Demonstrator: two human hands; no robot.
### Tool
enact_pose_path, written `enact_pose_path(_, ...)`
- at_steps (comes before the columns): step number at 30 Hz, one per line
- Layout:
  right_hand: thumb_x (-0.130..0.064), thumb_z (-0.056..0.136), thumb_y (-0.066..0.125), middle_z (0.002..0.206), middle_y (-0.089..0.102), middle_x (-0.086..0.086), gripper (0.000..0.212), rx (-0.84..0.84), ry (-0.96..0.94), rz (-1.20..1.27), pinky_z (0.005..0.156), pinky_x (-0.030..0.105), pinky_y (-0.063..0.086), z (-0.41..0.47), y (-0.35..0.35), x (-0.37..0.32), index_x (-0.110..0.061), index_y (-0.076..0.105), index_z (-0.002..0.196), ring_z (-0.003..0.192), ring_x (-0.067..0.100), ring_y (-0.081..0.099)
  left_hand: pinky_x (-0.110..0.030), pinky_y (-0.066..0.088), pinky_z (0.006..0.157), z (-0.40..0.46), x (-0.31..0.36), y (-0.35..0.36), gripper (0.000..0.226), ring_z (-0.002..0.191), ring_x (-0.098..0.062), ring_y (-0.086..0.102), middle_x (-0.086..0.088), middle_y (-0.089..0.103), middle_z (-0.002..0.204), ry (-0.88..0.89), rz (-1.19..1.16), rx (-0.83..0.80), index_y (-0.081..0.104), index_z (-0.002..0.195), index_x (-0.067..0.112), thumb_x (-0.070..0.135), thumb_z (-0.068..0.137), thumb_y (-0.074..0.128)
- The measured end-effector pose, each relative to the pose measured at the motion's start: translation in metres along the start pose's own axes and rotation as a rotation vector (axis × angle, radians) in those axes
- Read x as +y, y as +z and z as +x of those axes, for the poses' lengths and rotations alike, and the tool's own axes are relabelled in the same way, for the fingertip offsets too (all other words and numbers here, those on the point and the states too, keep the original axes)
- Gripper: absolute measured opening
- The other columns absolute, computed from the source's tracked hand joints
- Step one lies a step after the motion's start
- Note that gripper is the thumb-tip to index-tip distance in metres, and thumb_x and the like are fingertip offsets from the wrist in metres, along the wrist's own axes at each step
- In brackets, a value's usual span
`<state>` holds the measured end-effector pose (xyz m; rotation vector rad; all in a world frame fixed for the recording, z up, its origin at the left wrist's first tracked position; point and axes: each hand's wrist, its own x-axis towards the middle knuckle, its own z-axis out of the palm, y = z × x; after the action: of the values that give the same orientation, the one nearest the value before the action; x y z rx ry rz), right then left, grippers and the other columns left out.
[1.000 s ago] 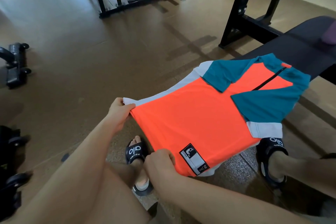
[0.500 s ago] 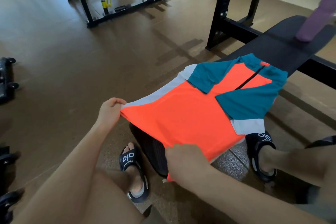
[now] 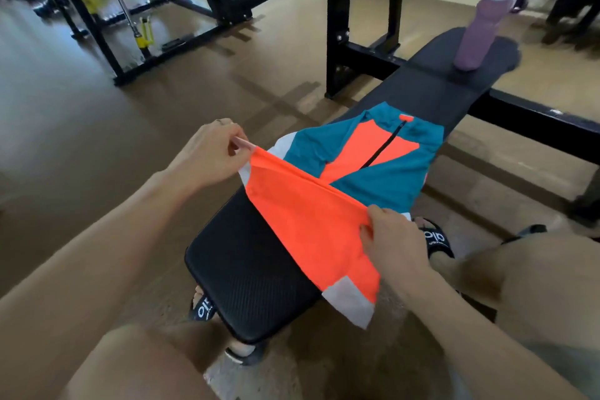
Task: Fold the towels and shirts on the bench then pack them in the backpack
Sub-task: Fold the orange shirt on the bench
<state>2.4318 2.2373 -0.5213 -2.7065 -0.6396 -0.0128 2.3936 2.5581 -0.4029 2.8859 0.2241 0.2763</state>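
Orange cloth had come up off the near end of the tabletop [image 3: 246, 276]: half a second before, the shirt [image 3: 311, 221] lay stretched flat between the hands, and by this moment its hem was lifted and carried toward 12 o'clock, over the teal chest. My left hand [image 3: 207, 153] pinched one hem corner between thumb and fingertips at about 10 o'clock of the shirt; my right hand [image 3: 393, 237] pinched the other at about 4 o'clock. Both grips were closed on fabric, neither spread. The collar half lay on the tabletop, the sleeves already folded in across it, so I judged this to be the bottom-to-top fold, roughly midway through.

A purple bottle [image 3: 477, 26] stood at the far end at 1 o'clock, well apart from the shirt and not in the fold's path. A black rack [image 3: 337, 26] rose beside the tabletop at 12 o'clock. A grey side panel hung off the edge near 5 o'clock and might need tucking. I saw no backpack or towels from here.
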Motion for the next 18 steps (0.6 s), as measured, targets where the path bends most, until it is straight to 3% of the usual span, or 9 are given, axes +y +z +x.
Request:
enact_pose_path(2,-0.011,0.082,0.058,0.089,0.057,0.006,0.023,-0.039,0.063,0.065,0.062,0.038,0.032,0.008,-0.005,0.014,-0.019,0.036,0.085,0.087,0.036,0.06,-0.031,0.047,0.075,0.027,0.016,0.004,0.015,0.082,-0.014,0.057,0.006,0.059,0.087,0.02,0.044,-0.011,0.063,0.084,0.022,0.033,0.089,0.054)
enact_pose_path(5,0.0,0.069,0.055,0.076,0.047,0.002,0.027,-0.045,0.132,0.236,0.061,0.037,0.026,0.015,-0.012,0.035,-0.014,0.038,0.083,0.076,0.034,0.053,-0.034,0.044,0.075,0.064,0.033,0.013,0.013,0.085,-0.019,0.055,0.003,0.058,0.088,0.0,0.083,0.022,0.062,0.082,0.019,0.027,0.089,0.053)
enact_pose_path(11,-0.005,0.071,0.059,0.073,0.054,-0.002,0.02,-0.149,0.182,0.398,0.057,0.035,0.03,0.05,-0.026,0.089,-0.017,0.047,0.083,0.07,0.021,0.05,-0.037,0.046,0.08,0.124,0.051,0.036,0.018,0.092,-0.024,0.055,-0.004,0.061,0.092,-0.069,0.073,-0.025,0.067,0.088,0.008,0.022,0.09,0.056)
enact_pose_path(13,-0.007,0.074,0.061,0.073,0.057,-0.007,0.017,-0.237,0.215,0.448,0.056,0.025,0.033,0.07,-0.031,0.106,-0.021,0.052,0.077,0.072,0.017,0.053,-0.032,0.04,0.077,0.143,0.057,0.045,0.014,0.093,-0.023,0.056,-0.001,0.061,0.083,-0.09,0.039,-0.058,0.068,0.085,0.007,0.018,0.088,0.06)
enact_pose_path(15,-0.009,0.076,0.063,0.075,0.059,-0.007,0.013,-0.339,0.211,0.448,0.056,0.019,0.034,0.094,-0.037,0.121,-0.021,0.057,0.076,0.077,0.016,0.055,-0.03,0.043,0.075,0.164,0.064,0.051,0.008,0.088,-0.02,0.062,0.003,0.066,0.073,-0.181,-0.023,-0.074,0.068,0.08,0.011,0.014,0.084,0.061)
enact_pose_path(18,-0.014,0.075,0.059,0.075,0.056,-0.002,0.002,-0.471,0.179,0.434,0.057,0.026,0.036,0.132,-0.053,0.135,-0.015,0.057,0.076,0.077,0.017,0.052,-0.03,0.055,0.079,0.2,0.069,0.058,0.014,0.072,-0.014,0.068,-0.006,0.073,0.072,-0.368,-0.183,-0.097,0.073,0.079,0.008,0.012,0.083,0.06)
